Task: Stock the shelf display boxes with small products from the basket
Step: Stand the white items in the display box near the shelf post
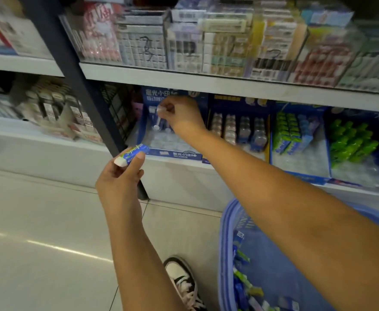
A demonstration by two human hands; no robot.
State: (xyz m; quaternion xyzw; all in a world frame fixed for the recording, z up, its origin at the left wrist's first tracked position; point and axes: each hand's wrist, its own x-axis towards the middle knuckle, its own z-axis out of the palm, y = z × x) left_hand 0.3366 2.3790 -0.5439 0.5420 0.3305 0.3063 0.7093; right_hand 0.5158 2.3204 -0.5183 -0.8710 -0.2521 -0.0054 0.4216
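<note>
My left hand (122, 176) pinches a small eraser (132, 154) with a blue and green sleeve, just in front of the shelf edge. My right hand (180, 115) reaches into the leftmost blue display box (175, 154) on the lower shelf, its fingertips closed on a small white item (161, 108). That box is mostly bare inside, with a few white-capped items at its back. Under my right forearm at the bottom right stands the blue plastic basket (225, 254), holding several small blue and green products (243, 279).
To the right stand more display boxes with small bottles (240, 131), green packs (289, 133) and green items (352, 142). A dark shelf post (83, 90) rises left of the box. The upper shelf (206, 79) overhangs. My shoe (181, 277) rests on the tiled floor.
</note>
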